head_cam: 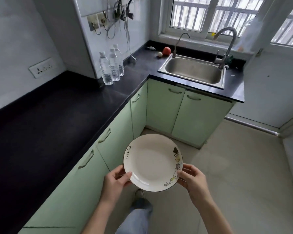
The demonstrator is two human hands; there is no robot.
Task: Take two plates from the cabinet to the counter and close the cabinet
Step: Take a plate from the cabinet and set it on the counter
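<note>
A white plate (152, 162) with a dark rim, the word "life" and small cartoon drawings is held level over the floor, in front of the green cabinets (115, 146). My left hand (116, 180) grips its near left edge, thumb on top. My right hand (192, 179) grips its near right edge the same way. Whether a second plate lies under it I cannot tell. The black counter (46, 119) runs along the left, beside and above the plate. All cabinet doors in view are shut.
Three water bottles (111, 66) stand on the counter by the wall column. A steel sink (193, 70) with two taps sits in the far corner under the window, a red fruit (166, 51) beside it. My shoe and trouser leg (139, 206) are below the plate.
</note>
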